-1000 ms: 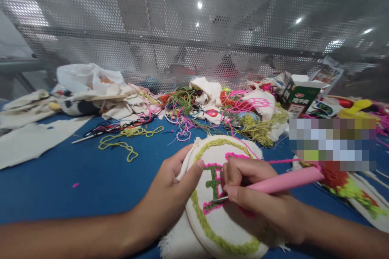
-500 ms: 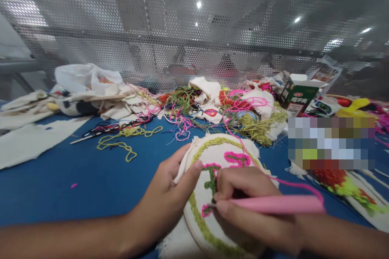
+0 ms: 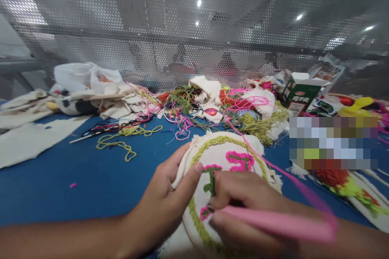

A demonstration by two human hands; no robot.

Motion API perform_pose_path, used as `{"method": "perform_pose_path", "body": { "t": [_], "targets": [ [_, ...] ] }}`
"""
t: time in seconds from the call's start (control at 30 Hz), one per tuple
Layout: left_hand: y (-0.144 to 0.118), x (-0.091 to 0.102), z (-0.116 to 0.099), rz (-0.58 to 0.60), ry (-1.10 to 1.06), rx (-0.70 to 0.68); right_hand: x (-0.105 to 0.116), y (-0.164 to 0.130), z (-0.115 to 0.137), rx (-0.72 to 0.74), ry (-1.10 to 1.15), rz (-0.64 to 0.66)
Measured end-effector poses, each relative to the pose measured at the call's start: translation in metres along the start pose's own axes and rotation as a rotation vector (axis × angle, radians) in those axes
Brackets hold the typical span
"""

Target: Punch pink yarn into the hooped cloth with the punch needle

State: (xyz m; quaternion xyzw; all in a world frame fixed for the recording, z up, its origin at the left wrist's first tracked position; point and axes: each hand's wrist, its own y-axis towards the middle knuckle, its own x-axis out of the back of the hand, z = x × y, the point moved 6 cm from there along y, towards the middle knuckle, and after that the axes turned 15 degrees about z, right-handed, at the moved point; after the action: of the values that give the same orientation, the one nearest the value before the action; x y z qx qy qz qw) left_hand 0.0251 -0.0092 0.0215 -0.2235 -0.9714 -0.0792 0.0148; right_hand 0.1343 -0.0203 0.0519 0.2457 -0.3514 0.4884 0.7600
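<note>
- The left hand is gripping the left edge of the round hoop, which is lying near the middle of the blue worktop. The thumb is pressing on top of the cloth and the fingers are curling under the rim.
- The right hand is grasping a pink needle tool like a pen. Its fingers are clenched tight around it.
- The tip of the tool is touching the cloth in the hoop, right by a small pink patch of stitches.
- A pink thread is running from the back end of the tool, over the hoop, to the far pile.
- The cloth in the hoop is showing a green ring of loops, a green shape in the middle and pink loops around it.
- A pile of yarn in green, pink and red is lying at the far side of the worktop, mixed with scraps of cream cloth.
- A yellow-green string is lying loose to the far left of the hoop, well apart from it.
- A white bag is sitting at the far left on more cream cloth.
- A green box is standing at the far right.
- Another stitched cloth with red and green loops is lying to the right of the hoop.
- A metal wall with small holes is standing behind everything.
</note>
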Motion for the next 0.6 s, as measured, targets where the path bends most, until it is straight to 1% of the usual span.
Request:
{"method": "perform_pose_path", "body": {
  "t": [0.07, 0.1, 0.17, 0.27, 0.33, 0.43, 0.5, 0.53, 0.6],
  "targets": [
    [0.000, 0.000, -0.001, -0.004, 0.009, -0.004, -0.002, 0.002, 0.004, 0.058, -0.104, -0.060],
    [0.000, 0.000, -0.001, -0.004, 0.008, -0.004, -0.003, 0.002, 0.002, 0.041, -0.106, -0.072],
    [0.001, 0.000, -0.002, 0.006, 0.009, -0.005, -0.002, 0.000, 0.000, 0.015, -0.017, -0.115],
    [0.001, -0.001, -0.004, 0.017, -0.005, -0.018, 0.007, -0.007, -0.003, -0.049, 0.178, -0.213],
    [0.001, -0.001, -0.006, 0.022, -0.013, -0.020, 0.011, -0.011, -0.003, -0.068, 0.251, -0.250],
    [0.001, -0.002, -0.007, 0.031, 0.001, -0.007, 0.013, -0.014, -0.004, -0.087, 0.272, -0.272],
    [0.001, -0.001, -0.009, 0.027, 0.009, -0.008, 0.013, -0.014, -0.005, -0.068, 0.257, -0.299],
    [0.001, -0.001, -0.009, 0.024, 0.009, -0.009, 0.013, -0.014, -0.004, -0.049, 0.237, -0.298],
    [0.000, -0.001, -0.008, 0.020, 0.017, -0.010, 0.009, -0.011, -0.002, -0.015, 0.171, -0.249]
  ]
}}
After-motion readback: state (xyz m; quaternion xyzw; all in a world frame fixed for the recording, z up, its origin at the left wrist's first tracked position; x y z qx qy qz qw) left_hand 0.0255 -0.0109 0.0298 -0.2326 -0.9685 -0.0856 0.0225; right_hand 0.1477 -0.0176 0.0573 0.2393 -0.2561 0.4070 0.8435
